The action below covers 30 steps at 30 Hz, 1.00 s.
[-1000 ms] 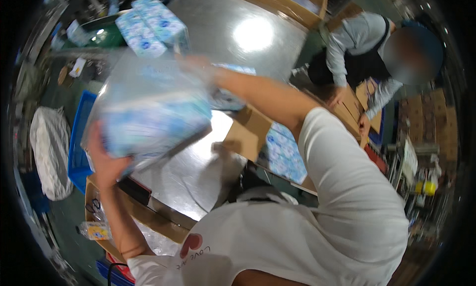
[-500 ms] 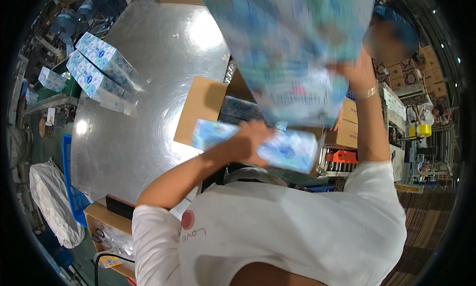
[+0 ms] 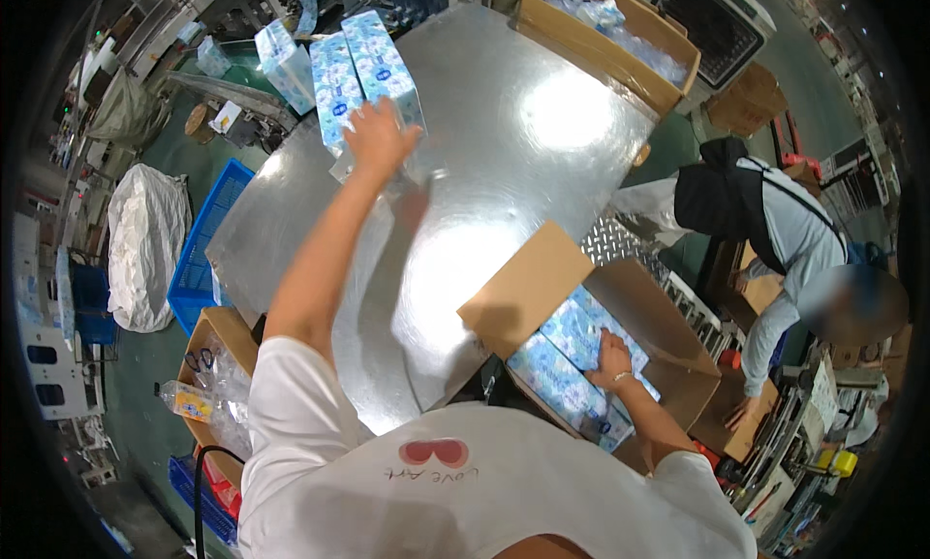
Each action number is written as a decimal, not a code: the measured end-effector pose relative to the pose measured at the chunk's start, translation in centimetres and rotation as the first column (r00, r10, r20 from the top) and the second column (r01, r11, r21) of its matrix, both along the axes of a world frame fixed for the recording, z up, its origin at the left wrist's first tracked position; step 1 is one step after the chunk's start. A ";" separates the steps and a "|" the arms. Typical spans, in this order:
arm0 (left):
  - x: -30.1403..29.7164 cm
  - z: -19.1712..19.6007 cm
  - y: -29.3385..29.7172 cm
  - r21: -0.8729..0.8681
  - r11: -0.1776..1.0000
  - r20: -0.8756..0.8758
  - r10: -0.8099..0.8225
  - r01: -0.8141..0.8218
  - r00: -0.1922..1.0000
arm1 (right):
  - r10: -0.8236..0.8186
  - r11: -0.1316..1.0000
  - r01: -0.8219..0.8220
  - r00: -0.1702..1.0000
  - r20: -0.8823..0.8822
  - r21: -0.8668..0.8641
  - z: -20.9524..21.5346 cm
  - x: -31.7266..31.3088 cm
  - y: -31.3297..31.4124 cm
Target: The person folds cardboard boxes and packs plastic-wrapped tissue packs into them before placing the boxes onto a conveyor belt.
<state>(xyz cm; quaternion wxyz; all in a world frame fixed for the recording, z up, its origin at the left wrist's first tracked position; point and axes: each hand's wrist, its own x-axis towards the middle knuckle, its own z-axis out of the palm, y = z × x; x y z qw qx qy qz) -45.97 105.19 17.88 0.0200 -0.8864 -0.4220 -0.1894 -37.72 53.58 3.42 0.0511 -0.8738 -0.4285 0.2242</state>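
Note:
My left hand (image 3: 380, 138) reaches to the far left with its fingers spread. Its fingertips are at the near ends of two long blue-and-white patterned packs (image 3: 363, 65) that lie side by side on the metal table. Loose clear film shows at those ends. Down at the right, my right hand (image 3: 610, 360) rests on similar patterned packs (image 3: 560, 370) inside an open cardboard carton (image 3: 668, 317). Its fingers look extended over the top of a pack, not wrapped around it. One carton flap (image 3: 528, 286) leans out over the table edge.
Another patterned pack (image 3: 284, 65) stands at the table's far left corner. A carton of clear plastic (image 3: 610, 46) sits at the far edge. Left of me are a blue crate (image 3: 208, 239) and a box of plastic scraps (image 3: 218, 385). A co-worker (image 3: 775, 230) bends over cartons at right.
The large patterned pack in my right hand is now out of it; that hand is down in the carton. My left hand has left a patterned pack and reached far left. The view has turned.

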 end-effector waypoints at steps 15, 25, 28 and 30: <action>-16.9 -1.1 -2.3 -0.841 0.288 0.541 0.483 0.459 0.689 | -0.074 0.718 0.545 0.678 -0.731 0.433 8.0 -1.8 7.2; -11.3 1.7 -24.2 -0.734 -0.185 0.676 -0.104 0.653 0.730 | 0.146 0.637 0.693 0.321 -0.936 0.337 19.7 -0.3 6.7; -7.4 0.5 -25.8 -0.629 0.180 0.520 -0.626 0.756 0.582 | -0.161 0.678 0.427 0.881 -0.446 0.598 21.4 0.3 -0.7; -5.9 -1.2 -26.1 -0.630 0.292 0.453 -0.614 0.720 0.646 | -0.361 0.812 0.210 0.914 0.185 0.545 20.8 0.7 -5.3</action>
